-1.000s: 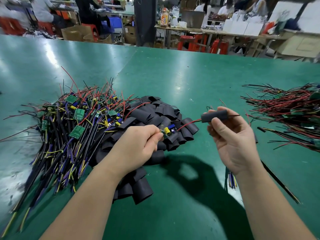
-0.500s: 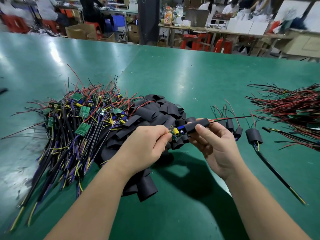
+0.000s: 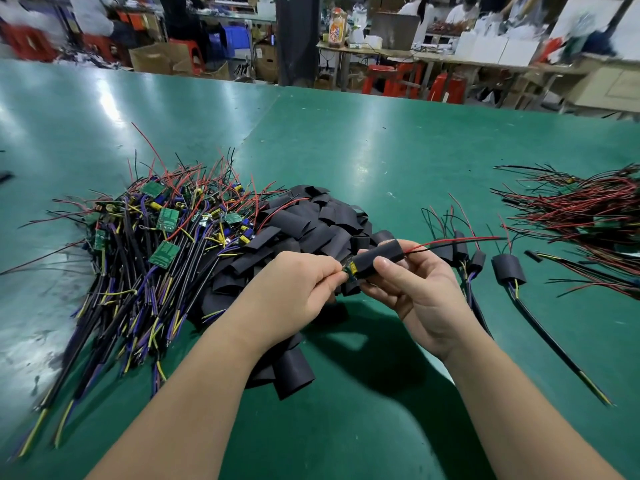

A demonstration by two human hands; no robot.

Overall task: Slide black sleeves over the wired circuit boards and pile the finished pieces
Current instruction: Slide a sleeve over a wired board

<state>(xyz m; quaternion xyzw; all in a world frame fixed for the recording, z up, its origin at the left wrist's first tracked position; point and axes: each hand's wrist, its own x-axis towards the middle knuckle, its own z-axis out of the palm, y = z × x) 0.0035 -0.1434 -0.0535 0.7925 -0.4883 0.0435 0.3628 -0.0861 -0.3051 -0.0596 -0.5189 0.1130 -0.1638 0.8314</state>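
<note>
Sleeve (image 3: 379, 259) lies between our hands, long axis running left to right. Left hand (image 3: 304, 289) pinches the one board (image 3: 350, 270), its tip showing at the sleeve's left mouth; right hand (image 3: 422, 292) grips the one sleeve. We count four finished pieces (image 3: 507, 271) just right of that hand.

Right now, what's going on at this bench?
A person is sleeving a wired board. The left hand pinches the end of a circuit board, and the right hand holds a black sleeve that covers most of it; only the board's tip shows, and red and black wires come out of the sleeve's far end. To the left on the green table lie a pile of bare boards and a heap of empty sleeves; a few finished pieces lie to the right.
</note>
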